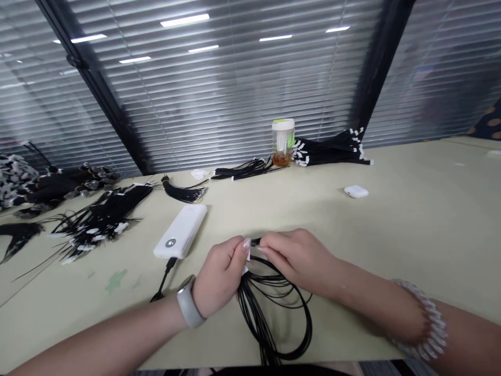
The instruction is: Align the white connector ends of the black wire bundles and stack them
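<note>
A looped bundle of thin black cables hangs between my hands near the table's front edge. My left hand is closed on the bundle, its thumb pressed by a small white tag or connector. Just to the right, my right hand pinches the black strands where they leave my left thumb. Below my hands the cables curve round in a wide loop, and their lower ends run down past the table edge. What lies inside my left palm is hidden.
A white power bank with a plugged-in cable lies left of my hands. Black cable bundles lie further left. Along the back stand a lidded jar and more black cables. A white earbud case sits right.
</note>
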### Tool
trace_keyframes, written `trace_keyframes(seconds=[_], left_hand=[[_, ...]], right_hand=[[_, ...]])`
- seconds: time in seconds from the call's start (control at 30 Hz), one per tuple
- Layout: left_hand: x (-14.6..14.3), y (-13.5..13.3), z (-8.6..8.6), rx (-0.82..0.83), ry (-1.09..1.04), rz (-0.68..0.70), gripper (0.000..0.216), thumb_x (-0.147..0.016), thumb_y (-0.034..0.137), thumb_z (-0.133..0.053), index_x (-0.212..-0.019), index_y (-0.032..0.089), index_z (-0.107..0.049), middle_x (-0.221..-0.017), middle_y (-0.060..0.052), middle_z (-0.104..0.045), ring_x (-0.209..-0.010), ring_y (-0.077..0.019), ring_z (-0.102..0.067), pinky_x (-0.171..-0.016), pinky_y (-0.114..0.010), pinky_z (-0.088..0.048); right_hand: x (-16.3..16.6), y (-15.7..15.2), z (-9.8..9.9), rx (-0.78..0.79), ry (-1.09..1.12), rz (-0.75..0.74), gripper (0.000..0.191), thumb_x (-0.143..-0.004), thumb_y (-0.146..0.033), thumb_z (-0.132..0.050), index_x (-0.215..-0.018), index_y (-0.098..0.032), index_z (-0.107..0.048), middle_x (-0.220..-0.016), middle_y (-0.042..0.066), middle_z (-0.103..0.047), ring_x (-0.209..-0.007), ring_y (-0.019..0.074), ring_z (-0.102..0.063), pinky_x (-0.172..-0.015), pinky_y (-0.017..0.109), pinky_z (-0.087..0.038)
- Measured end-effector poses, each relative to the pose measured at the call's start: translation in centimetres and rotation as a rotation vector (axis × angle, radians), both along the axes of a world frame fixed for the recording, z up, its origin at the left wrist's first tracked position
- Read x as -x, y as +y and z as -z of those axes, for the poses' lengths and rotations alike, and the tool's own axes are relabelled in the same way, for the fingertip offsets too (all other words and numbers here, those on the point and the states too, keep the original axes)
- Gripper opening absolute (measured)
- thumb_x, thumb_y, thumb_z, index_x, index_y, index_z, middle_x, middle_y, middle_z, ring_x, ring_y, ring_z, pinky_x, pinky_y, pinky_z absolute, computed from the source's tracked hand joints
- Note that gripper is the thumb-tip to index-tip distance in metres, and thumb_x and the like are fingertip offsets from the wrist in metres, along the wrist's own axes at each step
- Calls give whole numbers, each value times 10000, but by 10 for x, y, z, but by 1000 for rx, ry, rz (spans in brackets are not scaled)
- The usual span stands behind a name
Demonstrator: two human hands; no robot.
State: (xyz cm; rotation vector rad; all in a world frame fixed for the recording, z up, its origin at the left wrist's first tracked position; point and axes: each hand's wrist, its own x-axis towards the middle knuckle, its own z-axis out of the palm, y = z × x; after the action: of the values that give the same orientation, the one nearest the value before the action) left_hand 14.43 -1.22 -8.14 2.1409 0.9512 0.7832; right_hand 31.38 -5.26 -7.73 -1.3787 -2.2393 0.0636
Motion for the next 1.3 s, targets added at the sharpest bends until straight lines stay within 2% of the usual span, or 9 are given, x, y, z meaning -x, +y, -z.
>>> trace_keyframes(seconds=[0.37,0.5,0.57,0.67,0.8,0.93,1.07,1.2,1.3], left_hand=[[1,0,-1,-12,13,-7,346,-870,357,-318,-572,181,-339,-535,41,-357,-519,-102,-338,-511,-234,-286],[0,4,-3,58,-66,-54,368,-865,404,-321,-581,174,-368,-553,33,-372,-536,-103,-350,-516,-229,-306],[0,7,-1,115,-105,-88,383,-857,439,-327,-586,172,-378,-551,33,-378,-523,-102,-354,-502,-226,-309],[-2,10,1,253,-179,-130,409,-831,505,-345,-597,174,-399,-519,38,-385,-468,-98,-349,-460,-225,-303],[-4,11,1,375,-293,-222,435,-798,554,-374,-593,174,-426,-473,43,-389,-429,-101,-354,-434,-227,-307],[-4,14,0,305,-363,-251,430,-785,542,-423,-576,165,-428,-517,36,-420,-469,-98,-367,-464,-226,-319],[-3,16,1,264,-346,-281,436,-801,543,-389,-586,167,-432,-507,40,-405,-460,-98,-346,-453,-228,-301],[-3,11,0,195,-295,-247,403,-836,485,-363,-587,171,-408,-501,46,-389,-465,-93,-345,-453,-217,-295],[-2,7,0,110,-263,-213,367,-862,420,-346,-594,172,-395,-517,46,-384,-487,-90,-350,-474,-211,-304]], right_hand=[[3,0,0,-37,-35,21,264,-898,-285,-331,-756,-173,-523,-637,-8,-562,-548,89,-456,-531,218,-268],[-5,3,-8,9,68,55,116,-832,-289,-471,-878,-190,-512,-710,-17,-571,-601,94,-490,-544,203,-313],[-8,3,-13,-5,82,77,202,-768,-285,-556,-930,-183,-491,-783,-2,-562,-633,99,-490,-551,202,-336],[-8,-1,-20,-213,34,99,218,-741,-322,-589,-846,-149,-509,-833,43,-537,-698,127,-477,-593,227,-354],[-1,-18,-27,-437,-124,116,322,-813,-343,-491,-548,-162,-474,-538,6,-454,-529,118,-383,-508,256,-251],[4,-32,-29,-3,-153,83,418,-820,-391,-471,-474,-158,-443,-443,-10,-440,-437,88,-352,-459,252,-199],[8,-28,-20,441,142,-96,329,-830,-281,-455,-527,-154,-442,-492,-41,-488,-458,57,-406,-444,190,-269],[20,-16,-1,580,508,-79,272,-857,-249,-353,-638,-160,-489,-577,-33,-519,-473,55,-478,-429,160,-332],[29,-12,7,577,603,-36,269,-838,-250,-365,-605,-155,-462,-539,-38,-483,-454,59,-500,-418,147,-346]])
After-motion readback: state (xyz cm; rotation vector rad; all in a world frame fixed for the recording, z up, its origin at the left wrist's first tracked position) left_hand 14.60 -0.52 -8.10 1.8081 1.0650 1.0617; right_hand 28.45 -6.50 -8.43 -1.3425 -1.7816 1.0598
